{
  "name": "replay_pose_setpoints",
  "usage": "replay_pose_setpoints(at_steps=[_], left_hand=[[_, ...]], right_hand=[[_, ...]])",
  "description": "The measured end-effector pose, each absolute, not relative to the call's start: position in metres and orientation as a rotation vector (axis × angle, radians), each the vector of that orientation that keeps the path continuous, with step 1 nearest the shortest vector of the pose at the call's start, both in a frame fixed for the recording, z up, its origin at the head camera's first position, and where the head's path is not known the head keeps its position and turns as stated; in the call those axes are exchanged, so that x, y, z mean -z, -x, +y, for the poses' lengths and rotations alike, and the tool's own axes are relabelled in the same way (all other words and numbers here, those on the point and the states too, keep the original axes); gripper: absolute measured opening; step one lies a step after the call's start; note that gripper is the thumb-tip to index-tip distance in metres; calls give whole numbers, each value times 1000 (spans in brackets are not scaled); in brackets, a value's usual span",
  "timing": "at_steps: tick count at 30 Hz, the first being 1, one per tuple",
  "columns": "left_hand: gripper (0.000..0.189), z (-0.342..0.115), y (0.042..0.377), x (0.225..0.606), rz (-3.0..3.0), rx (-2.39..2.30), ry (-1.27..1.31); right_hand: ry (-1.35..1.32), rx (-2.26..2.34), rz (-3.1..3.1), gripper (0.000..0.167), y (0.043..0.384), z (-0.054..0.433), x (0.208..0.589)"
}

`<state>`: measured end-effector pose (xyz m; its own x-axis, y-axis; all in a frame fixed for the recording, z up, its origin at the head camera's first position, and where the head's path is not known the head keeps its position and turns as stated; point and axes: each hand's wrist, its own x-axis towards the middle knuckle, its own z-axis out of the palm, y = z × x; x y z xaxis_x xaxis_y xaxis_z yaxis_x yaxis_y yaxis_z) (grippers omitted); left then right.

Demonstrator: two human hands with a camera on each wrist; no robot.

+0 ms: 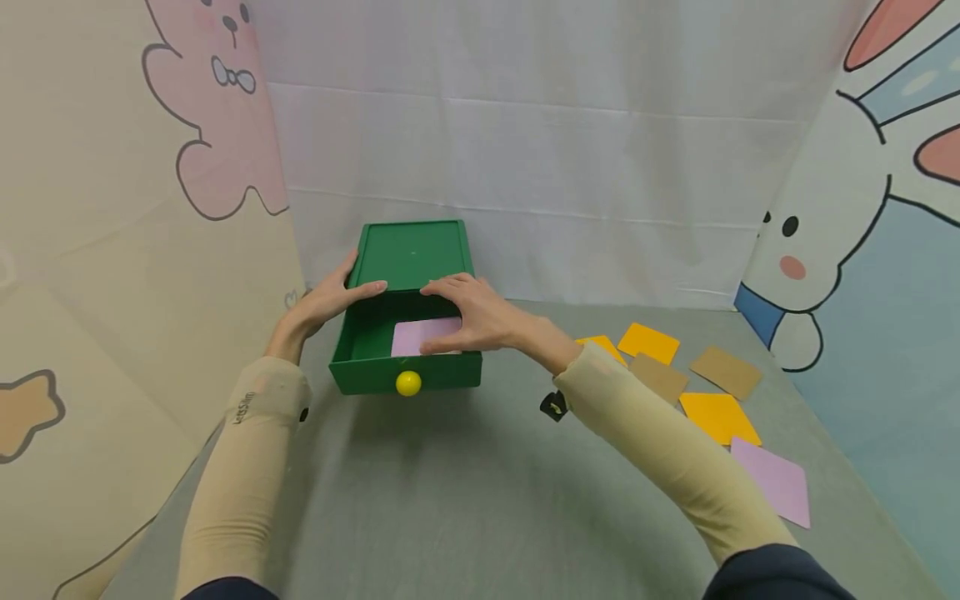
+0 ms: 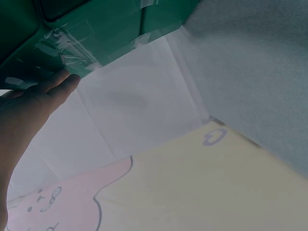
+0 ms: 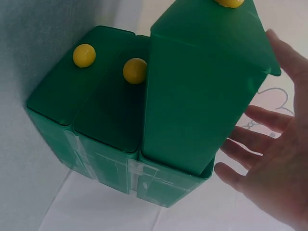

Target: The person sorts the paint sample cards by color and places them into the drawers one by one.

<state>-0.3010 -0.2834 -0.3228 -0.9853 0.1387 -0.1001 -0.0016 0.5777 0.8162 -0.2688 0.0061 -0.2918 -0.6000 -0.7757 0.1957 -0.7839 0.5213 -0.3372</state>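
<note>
A green drawer cabinet (image 1: 414, 250) stands at the back of the table, its top drawer (image 1: 367, 377) pulled out toward me. A yellow ball knob (image 1: 408, 383) is on that drawer's front. Inside lies a lilac card (image 1: 412, 335), its right end hidden behind my right hand (image 1: 483, 315). That hand is over the drawer's right side, thumb and fingers spread apart, thumb by the card. In the right wrist view the fingers stretch past the drawer's side with nothing seen in them. My left hand (image 1: 322, 302) rests against the cabinet's left side, thumb on top, fingers (image 2: 62, 89) straight.
Two lower drawers with yellow knobs (image 3: 135, 70) are pushed in. At the right of the table lie several loose cards: orange cards (image 1: 720, 417), brown cards (image 1: 726, 372) and a lilac card (image 1: 776, 482). Printed cloth walls (image 1: 555, 167) enclose the table.
</note>
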Motion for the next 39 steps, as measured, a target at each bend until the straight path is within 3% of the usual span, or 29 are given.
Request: replay_pose_setpoints(at_steps=[6, 14, 25, 39], left_hand=[[102, -274, 288, 308, 2600, -1399, -132], [99, -270, 274, 298, 2589, -1412, -149], [99, -288, 298, 327, 2623, -1434, -159], [100, -285, 301, 326, 2624, -1415, -142]], right_hand=[[-1295, -794, -2739, 73, 259, 40, 298], [-1149, -924, -2602, 69, 245, 126, 332], [-666, -782, -2830, 77, 228, 252, 393], [-419, -347, -3085, 106, 177, 307, 446]])
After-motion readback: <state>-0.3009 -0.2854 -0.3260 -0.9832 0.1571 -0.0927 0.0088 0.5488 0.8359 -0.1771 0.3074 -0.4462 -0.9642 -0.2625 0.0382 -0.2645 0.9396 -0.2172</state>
